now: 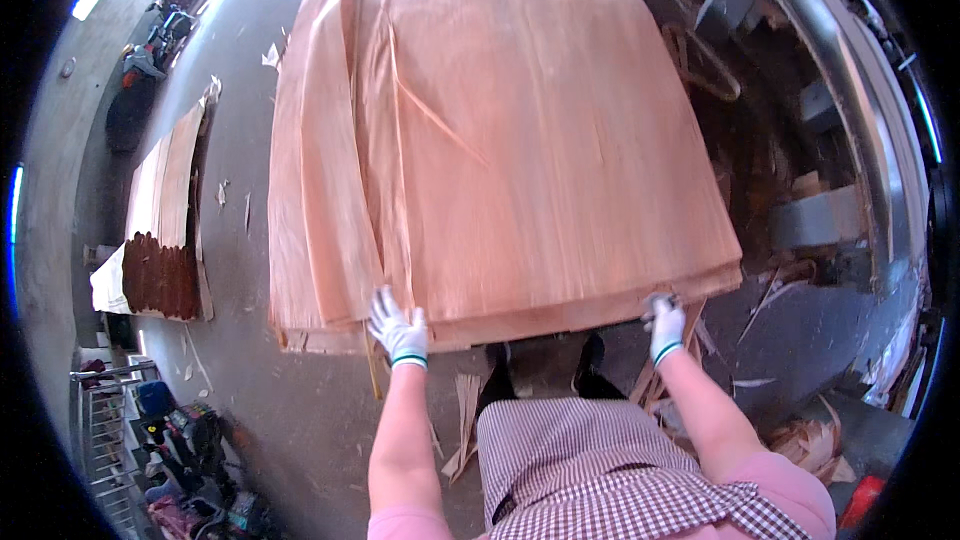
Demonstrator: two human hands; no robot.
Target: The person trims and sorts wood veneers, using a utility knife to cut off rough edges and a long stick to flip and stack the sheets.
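A large stack of thin reddish wood veneer sheets [560, 180] lies in front of me, its near edge layered and slightly uneven. Toward its left side, a long narrow veneer strip [335, 160] and several raised folds run away from me. My left hand [398, 327], in a white glove with a green cuff band, rests at the near edge by these folds, fingers spread. At the near right part of the edge, my right hand [664, 325], gloved the same way, has its fingers curled on the veneer's rim; its fingertips are partly hidden.
On the floor to the left lies a lower pile of pale sheets [160, 190] with a dark brown end. A metal rack [100, 430] and cluttered gear stand at lower left. Veneer scraps [815, 440] litter the right, near a long metal machine frame [880, 160].
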